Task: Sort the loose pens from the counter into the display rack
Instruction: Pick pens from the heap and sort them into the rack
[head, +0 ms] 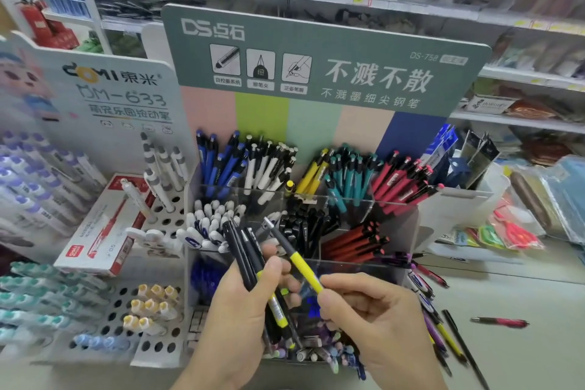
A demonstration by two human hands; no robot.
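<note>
Grey surface [522,294] carries clear acrylic display rack [364,209], loose pens [443,320] right of it. Left hand [240,310] grips dark pen bundle [247,250]; right hand [376,317] pinches yellow-black pen [300,263]. Shop shelves [411,6] behind.

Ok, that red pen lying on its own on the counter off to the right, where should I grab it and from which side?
Take the red pen round the middle of its barrel, coming straight down from above with the right hand. It lies flat and nearly sideways on the counter, apart from the loose pile of pens, so both long sides look free for a thumb-and-finger pinch.
</note>
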